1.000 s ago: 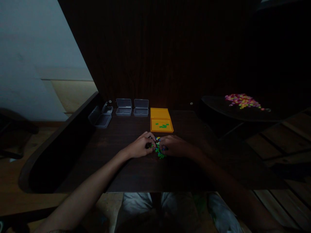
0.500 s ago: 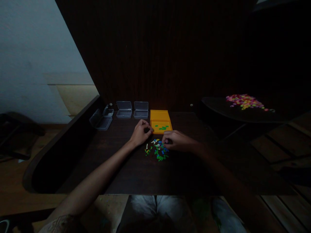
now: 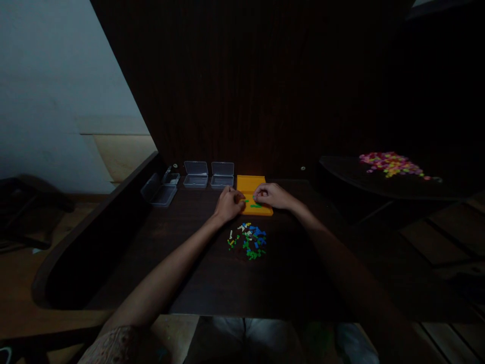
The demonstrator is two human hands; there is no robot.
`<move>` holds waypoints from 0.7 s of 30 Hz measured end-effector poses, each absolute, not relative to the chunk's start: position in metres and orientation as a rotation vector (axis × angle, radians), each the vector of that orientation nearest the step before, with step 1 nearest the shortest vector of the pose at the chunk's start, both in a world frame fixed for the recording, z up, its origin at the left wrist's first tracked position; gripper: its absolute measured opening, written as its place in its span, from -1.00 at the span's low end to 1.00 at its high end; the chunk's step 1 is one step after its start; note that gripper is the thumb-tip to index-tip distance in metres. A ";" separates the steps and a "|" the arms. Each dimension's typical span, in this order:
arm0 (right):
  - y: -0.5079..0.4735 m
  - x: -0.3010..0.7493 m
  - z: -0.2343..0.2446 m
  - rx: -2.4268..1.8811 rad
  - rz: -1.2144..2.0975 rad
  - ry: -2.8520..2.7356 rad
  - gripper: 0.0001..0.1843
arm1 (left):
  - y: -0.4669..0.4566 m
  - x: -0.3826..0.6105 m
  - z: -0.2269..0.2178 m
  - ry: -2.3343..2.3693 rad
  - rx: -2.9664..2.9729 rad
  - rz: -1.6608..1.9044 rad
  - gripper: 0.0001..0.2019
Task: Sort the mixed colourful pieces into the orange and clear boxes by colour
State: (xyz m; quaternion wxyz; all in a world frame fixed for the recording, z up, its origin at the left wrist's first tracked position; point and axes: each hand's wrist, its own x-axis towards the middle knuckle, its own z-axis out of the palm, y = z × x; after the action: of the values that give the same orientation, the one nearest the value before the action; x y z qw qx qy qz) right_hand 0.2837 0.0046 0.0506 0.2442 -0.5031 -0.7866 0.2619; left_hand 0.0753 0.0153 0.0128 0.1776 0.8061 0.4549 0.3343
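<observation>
An open yellow plastic box (image 3: 268,212) lies on the dark table, with several green toy bricks (image 3: 256,206) inside. My left hand (image 3: 228,204) is closed at the box's left side, thumb and fingers around its edge. Over the box, my right hand (image 3: 275,195) pinches a small green toy brick (image 3: 253,197), mostly covered by the fingertips. In front of the box lies a loose pile of small toy bricks (image 3: 250,251) in green, blue, white and yellow.
Two open clear plastic cases (image 3: 196,181) stand left of the yellow box, and further left is another open clear case (image 3: 163,196) beside a smaller one (image 3: 173,179). A heap of pink, red and yellow bits (image 3: 392,164) lies on a dark surface at right.
My right hand has moved from the brick pile up and over the yellow box. My left hand stays at the box's left side. The view has shifted slightly.
</observation>
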 end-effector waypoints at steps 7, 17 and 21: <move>0.021 0.276 0.054 -1.436 0.803 -2.220 -0.75 | 0.014 0.066 0.002 1.139 2.261 1.199 -0.88; 0.022 0.278 0.046 -1.546 0.411 -2.508 -0.76 | 0.012 0.061 -0.001 1.143 2.243 1.236 -0.85; 0.022 0.279 0.049 -1.492 0.382 -2.532 -0.75 | 0.014 0.061 -0.002 1.136 2.255 1.218 -0.85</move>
State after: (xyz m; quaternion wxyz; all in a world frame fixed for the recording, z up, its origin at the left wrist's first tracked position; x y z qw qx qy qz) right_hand 0.2788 0.0220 0.0486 0.0888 -0.5013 -0.8511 0.1285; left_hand 0.0613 0.0135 -0.0024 0.1684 0.7929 0.3996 0.4282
